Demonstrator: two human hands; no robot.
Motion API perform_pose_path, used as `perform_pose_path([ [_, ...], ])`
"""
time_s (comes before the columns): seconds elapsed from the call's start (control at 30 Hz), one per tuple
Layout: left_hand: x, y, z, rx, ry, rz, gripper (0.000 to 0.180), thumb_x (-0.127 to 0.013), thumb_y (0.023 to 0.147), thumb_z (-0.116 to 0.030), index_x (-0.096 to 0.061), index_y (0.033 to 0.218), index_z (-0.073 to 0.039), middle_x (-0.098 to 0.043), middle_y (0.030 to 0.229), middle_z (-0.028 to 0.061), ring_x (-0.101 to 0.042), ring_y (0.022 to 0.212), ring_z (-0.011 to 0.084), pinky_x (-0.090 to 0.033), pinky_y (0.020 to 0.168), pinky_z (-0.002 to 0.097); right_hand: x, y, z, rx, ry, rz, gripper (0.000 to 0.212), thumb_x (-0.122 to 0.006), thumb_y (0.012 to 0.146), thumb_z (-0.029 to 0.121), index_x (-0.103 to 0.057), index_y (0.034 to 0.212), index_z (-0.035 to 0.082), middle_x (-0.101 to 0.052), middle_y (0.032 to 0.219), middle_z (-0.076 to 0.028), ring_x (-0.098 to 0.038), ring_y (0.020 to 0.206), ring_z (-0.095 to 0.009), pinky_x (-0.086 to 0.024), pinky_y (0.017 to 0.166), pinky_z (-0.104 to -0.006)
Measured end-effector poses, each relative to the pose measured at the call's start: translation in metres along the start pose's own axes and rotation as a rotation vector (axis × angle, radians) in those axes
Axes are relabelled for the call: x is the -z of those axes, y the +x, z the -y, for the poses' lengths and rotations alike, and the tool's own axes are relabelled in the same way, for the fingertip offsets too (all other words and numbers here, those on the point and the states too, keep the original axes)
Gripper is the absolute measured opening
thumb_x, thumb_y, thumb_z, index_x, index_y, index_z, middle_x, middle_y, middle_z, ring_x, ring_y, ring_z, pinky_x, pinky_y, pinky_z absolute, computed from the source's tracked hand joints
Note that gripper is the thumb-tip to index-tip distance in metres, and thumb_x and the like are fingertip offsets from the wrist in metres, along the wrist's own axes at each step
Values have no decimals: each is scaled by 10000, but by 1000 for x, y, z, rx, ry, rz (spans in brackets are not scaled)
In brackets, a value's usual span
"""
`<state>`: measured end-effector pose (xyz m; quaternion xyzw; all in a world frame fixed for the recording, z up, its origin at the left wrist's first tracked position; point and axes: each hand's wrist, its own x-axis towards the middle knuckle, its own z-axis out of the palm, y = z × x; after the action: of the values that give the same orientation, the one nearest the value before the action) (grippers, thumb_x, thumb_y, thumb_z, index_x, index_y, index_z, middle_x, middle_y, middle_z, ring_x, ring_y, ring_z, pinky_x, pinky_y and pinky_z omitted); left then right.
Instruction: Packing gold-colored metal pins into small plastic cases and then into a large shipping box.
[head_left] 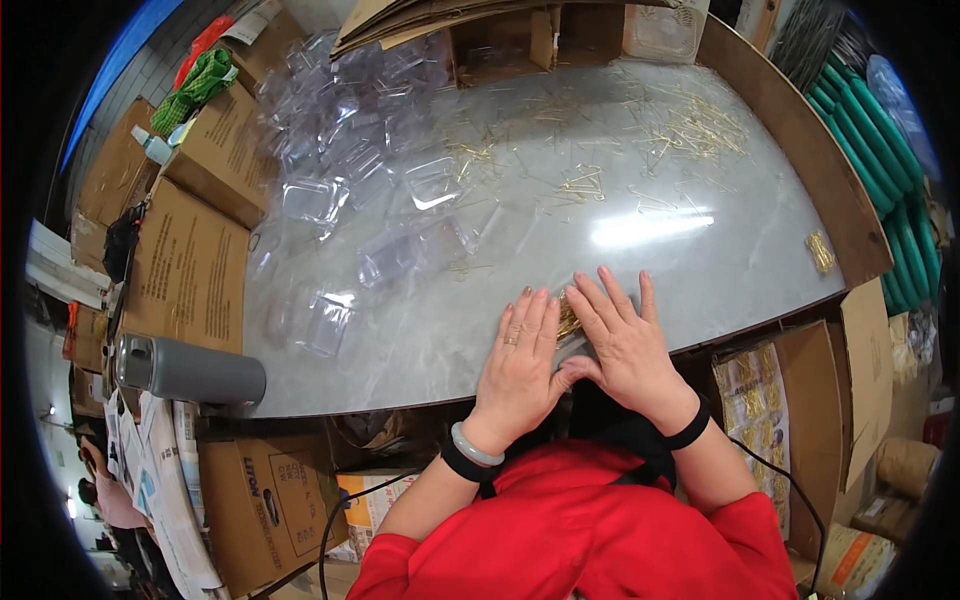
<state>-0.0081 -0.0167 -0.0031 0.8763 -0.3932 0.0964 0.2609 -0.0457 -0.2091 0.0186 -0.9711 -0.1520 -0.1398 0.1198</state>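
Observation:
At the near edge of the grey table (420,350), a small bundle of gold wire hooks (568,318) lies between my hands, mostly covered by them. My left hand (517,365) is flat along the bundle's left side, its fingers straight and close together. From the right, my right hand (630,355) touches the bundle with its fingers stretched and spread. Both thumbs meet just below the bundle. Loose gold hooks (700,128) are scattered over the far right of the table, with a smaller scatter (582,184) nearer the middle. A neat gold bundle (820,252) lies at the right edge.
Clear plastic boxes (345,130) are heaped at the far left, with several loose ones (390,258) nearer me. A grey bottle (195,370) lies at the left corner. Cardboard boxes (190,250) line the left side; a brown board (790,130) borders the right.

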Motion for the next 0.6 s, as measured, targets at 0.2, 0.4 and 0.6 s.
perform_pose_path([
  [0.2,-2,-4,5,-25,-129,-70,1151,-559,866,-707,-85,1581,60,-227,1622,253,-268,1478,462,-242,1203,556,-11,10,22,-121,63,-163,866,-797,766,409,-452,1483,68,-398,1517,-259,-396,1375,-470,-284,1141,-609],
  [0.4,-1,-8,7,64,-514,-142,1165,-430,902,-780,-3,1580,66,-177,1639,273,-245,1488,472,-231,1212,506,-24,16,32,-196,147,-265,790,-765,762,329,-493,1438,25,-437,1504,-222,-486,1233,-412,-390,1057,-507],
  [0.6,0,-11,12,111,-618,-216,1105,-366,943,-764,-18,1580,69,-177,1631,299,-240,1500,453,-226,1212,485,-17,12,31,-186,48,-227,765,-753,754,327,-516,1423,42,-470,1519,-84,-507,1112,-352,-419,967,-449],
])
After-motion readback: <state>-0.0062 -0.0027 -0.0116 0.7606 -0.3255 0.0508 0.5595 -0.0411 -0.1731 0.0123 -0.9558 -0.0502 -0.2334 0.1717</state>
